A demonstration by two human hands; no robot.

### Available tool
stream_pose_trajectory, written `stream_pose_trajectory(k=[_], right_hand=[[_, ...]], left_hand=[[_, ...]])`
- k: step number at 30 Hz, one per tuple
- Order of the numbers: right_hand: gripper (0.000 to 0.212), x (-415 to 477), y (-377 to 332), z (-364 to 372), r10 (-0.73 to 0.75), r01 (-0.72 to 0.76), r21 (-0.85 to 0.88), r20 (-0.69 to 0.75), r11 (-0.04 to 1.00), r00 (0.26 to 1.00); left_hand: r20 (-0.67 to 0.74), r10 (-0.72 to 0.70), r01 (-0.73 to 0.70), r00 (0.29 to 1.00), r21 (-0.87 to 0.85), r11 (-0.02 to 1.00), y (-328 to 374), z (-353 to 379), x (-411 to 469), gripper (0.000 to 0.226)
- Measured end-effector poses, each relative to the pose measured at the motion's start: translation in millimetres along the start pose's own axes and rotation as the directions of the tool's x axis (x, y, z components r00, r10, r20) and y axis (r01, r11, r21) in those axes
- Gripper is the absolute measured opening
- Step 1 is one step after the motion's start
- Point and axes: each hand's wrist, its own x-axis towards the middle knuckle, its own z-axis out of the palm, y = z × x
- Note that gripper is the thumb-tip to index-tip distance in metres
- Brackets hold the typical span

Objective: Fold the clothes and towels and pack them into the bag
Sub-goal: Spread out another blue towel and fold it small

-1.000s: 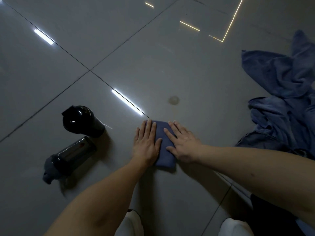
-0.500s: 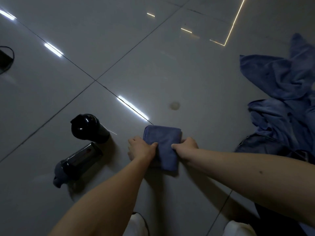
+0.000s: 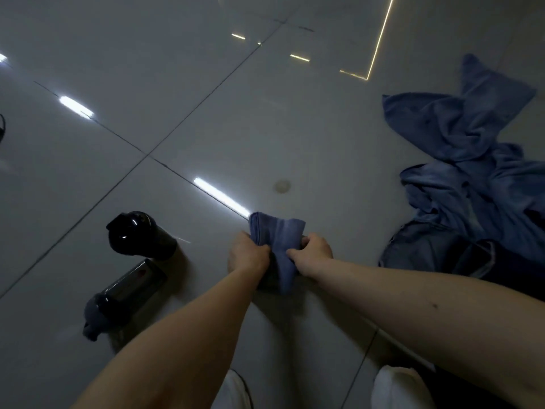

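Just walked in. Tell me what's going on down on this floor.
A person works over the tiled floor. Their left grip and right grip each hold one side of a small folded blue towel. A heap of unfolded blue laundry lies to the right; an upright dark bottle and a toppled dark bottle sit to the left.

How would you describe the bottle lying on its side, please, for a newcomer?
On the grey tiled floor, look left of the left hand gripping the small blue towel, where two dark bottles sit. The lying bottle is the nearer one, tipped over with its greyish cap toward the lower left, whereas the standing bottle shows its glossy black lid.
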Motion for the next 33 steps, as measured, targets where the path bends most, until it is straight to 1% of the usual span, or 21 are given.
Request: stream_pose_trajectory(k=[3, 5, 7, 9, 11, 13, 14, 16, 18, 19, 20, 22, 24, 26, 28, 31, 32, 33], right_hand=[[0.032, -21, -5, -34, -0.049, 0.052, 0.042, -0.074, 0.998, 0.996], [0.032, -35, -8, -67, -0.103, 0.108, 0.036, -0.125, 0.993, 0.987], [0.033, -51, -11, -103, -0.167, 0.174, 0.030, -0.162, 0.984, 0.973], [0.036, -66, -11, -141, -0.232, 0.243, 0.050, -0.166, 0.969, 0.958], [0.043, -85, -11, -180, -0.306, 0.316, 0.033, -0.170, 0.948, 0.937], [0.050, -108, -10, -220, -0.370, 0.372, -0.031, -0.208, 0.928, 0.905], [0.052, -122, -7, -239, -0.383, 0.380, -0.061, -0.244, 0.923, 0.891], [0.054, -147, 10, -274, -0.390, 0.369, -0.125, -0.298, 0.921, 0.872], [0.055, -166, 39, -301, -0.375, 0.327, -0.199, -0.307, 0.924, 0.875], [0.057, -174, 55, -310, -0.358, 0.298, -0.226, -0.310, 0.928, 0.881], [0.061, -183, 72, -317, -0.325, 0.256, -0.239, -0.321, 0.937, 0.890], [0.070, -198, 104, -325, -0.266, 0.190, -0.236, -0.353, 0.953, 0.897], [0.072, -212, 133, -327, -0.211, 0.145, -0.201, -0.364, 0.969, 0.907], [0.065, -224, 160, -325, -0.166, 0.104, -0.182, -0.373, 0.978, 0.913], [0.056, -232, 186, -321, -0.123, 0.060, -0.161, -0.413, 0.985, 0.902], [0.052, -233, 216, -313, -0.072, 0.008, -0.138, -0.463, 0.990, 0.884], [0.051, -233, 222, -311, -0.054, -0.012, -0.133, -0.479, 0.991, 0.876], [0.049, -234, 228, -308, -0.040, -0.027, -0.128, -0.496, 0.991, 0.868]], left_hand=[[-0.053, 0.159, -0.162, 0.986, -0.055, 0.985, 35, -7, -36, 0.028], [-0.042, 0.294, -0.296, 0.955, -0.083, 0.951, 60, -11, -62, 0.030], [-0.008, 0.420, -0.418, 0.907, -0.116, 0.901, 83, -14, -93, 0.027], [0.028, 0.526, -0.513, 0.850, -0.185, 0.838, 106, -12, -119, 0.023], [0.049, 0.607, -0.570, 0.793, -0.289, 0.769, 126, -4, -143, 0.023], [0.037, 0.659, -0.605, 0.751, -0.360, 0.710, 146, 7, -169, 0.022], [0.038, 0.676, -0.609, 0.736, -0.399, 0.686, 155, 14, -182, 0.022], [0.085, 0.691, -0.581, 0.717, -0.474, 0.662, 173, 32, -208, 0.018], [0.180, 0.685, -0.509, 0.706, -0.545, 0.667, 186, 52, -229, 0.016], [0.242, 0.680, -0.467, 0.692, -0.568, 0.677, 192, 64, -237, 0.016], [0.309, 0.682, -0.438, 0.663, -0.579, 0.688, 194, 77, -245, 0.015], [0.408, 0.691, -0.413, 0.597, -0.582, 0.700, 195, 98, -267, 0.015], [0.490, 0.670, -0.363, 0.557, -0.582, 0.727, 190, 110, -292, 0.017], [0.590, 0.634, -0.306, 0.500, -0.564, 0.767, 183, 125, -309, 0.019], [0.677, 0.595, -0.262, 0.433, -0.537, 0.802, 175, 141, -319, 0.022], [0.772, 0.540, -0.251, 0.335, -0.480, 0.841, 163, 162, -325, 0.025], [0.792, 0.527, -0.243, 0.309, -0.470, 0.848, 160, 167, -325, 0.028], [0.802, 0.513, -0.234, 0.305, -0.460, 0.857, 156, 171, -325, 0.029]])
